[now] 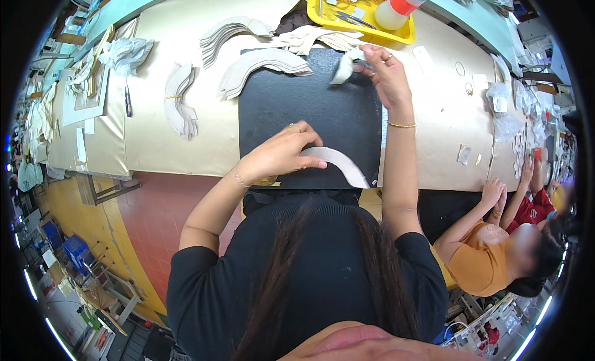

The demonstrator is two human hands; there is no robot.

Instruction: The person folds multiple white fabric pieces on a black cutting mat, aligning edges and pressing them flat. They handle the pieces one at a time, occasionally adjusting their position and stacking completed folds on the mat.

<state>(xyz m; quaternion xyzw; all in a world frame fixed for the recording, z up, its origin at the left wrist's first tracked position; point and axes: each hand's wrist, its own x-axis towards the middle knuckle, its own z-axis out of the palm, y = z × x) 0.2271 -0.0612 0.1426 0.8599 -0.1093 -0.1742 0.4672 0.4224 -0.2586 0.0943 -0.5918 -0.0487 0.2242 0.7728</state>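
On the black mat [279,113], my left hand [282,153] rests with its thumb and fingers around one end of a pale curved fabric piece [341,162]. The other end of that piece reaches toward the mat's near right edge. My right hand [389,75] is raised over the mat's far right part, fingers bent, pinching a small white curled piece [347,66] whose material I cannot make out. Just beyond the mat's far left corner, a fanned stack of pale curved fabric pieces [263,66] overlaps it.
Banded stacks of curved pieces lie at the far left [232,35] and left [180,100]. Cream gloves [316,38] lie behind the mat. A yellow tray [406,35] holds a bottle [396,12] and snips [355,20]. A co-worker in orange [477,258] sits at right.
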